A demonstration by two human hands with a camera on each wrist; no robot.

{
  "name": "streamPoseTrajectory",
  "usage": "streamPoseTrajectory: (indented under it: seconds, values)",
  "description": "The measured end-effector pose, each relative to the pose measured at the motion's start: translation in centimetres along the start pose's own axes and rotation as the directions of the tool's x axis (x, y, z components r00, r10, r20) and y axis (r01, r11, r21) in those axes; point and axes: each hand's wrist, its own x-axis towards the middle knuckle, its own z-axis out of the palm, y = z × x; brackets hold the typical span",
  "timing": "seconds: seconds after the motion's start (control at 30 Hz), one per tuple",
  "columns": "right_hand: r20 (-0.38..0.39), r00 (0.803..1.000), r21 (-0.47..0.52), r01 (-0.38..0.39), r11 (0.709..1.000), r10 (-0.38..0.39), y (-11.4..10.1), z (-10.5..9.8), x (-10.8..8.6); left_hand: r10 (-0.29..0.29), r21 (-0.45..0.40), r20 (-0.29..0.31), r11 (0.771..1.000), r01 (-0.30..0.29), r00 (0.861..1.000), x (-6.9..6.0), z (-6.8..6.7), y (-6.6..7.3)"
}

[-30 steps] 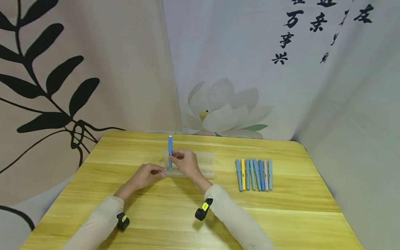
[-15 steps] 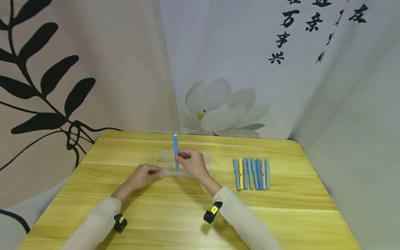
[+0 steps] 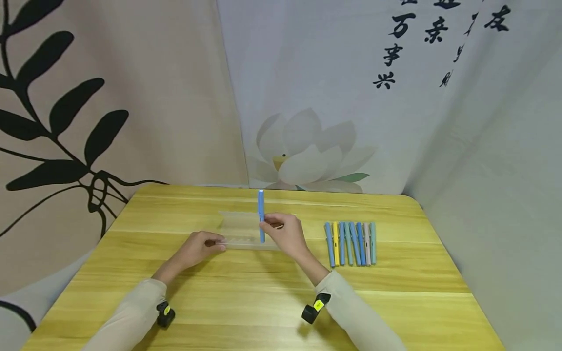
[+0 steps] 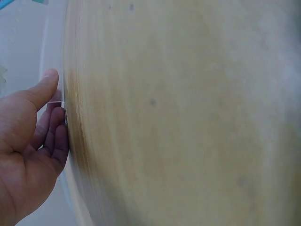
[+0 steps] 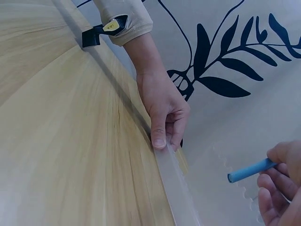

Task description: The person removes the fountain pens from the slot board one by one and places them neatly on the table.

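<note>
A clear plastic pen holder (image 3: 239, 226) with a scalloped inner edge lies on the table. My left hand (image 3: 199, 248) pinches its left front corner between thumb and fingers; the left wrist view shows the thumb (image 4: 46, 88) on top. Between thumb and fingertips my right hand (image 3: 287, 236) grips a blue pen (image 3: 261, 207), held upright over the holder's right half. In the right wrist view the pen's lower end (image 5: 230, 178) points towards the holder with a gap visible beside it. Whether it touches the holder I cannot tell. My right hand hides the holder's right end.
To the right of the holder, several pens in blue, green, grey and yellow lie side by side in a row, among them a yellow pen (image 3: 335, 243). The wooden table (image 3: 246, 302) meets a printed curtain (image 3: 184, 97) at its back edge.
My right hand has carried the upright blue pen rightward along the holder, from its left part to its right half. The left hand keeps its pinch on the corner. The head view has shifted slightly.
</note>
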Motion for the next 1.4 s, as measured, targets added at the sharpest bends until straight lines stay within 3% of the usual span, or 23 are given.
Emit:
streamPoseTrajectory:
  seconds: [0.4, 0.87, 1.4]
  values:
    - [-0.102, 0.994, 0.039, -0.022, 0.999, 0.026, 0.9, -3.9, -1.9, -0.011, 0.001, 0.002, 1.0, 0.011, 1.0, 0.0, -0.1, 0.1]
    - [-0.214, 0.974, -0.007, -0.075, 0.997, 0.072, 1.3, -8.8, -4.2, -0.015, -0.005, 0.01, 1.0, 0.015, 1.0, 0.0, -0.1, -0.3]
    - [-0.313, 0.941, -0.108, -0.166, 0.98, 0.125, 5.2, -13.6, -6.2, -0.009, 0.01, 0.01, 1.0, 0.009, 1.0, 0.2, 0.0, -0.2]
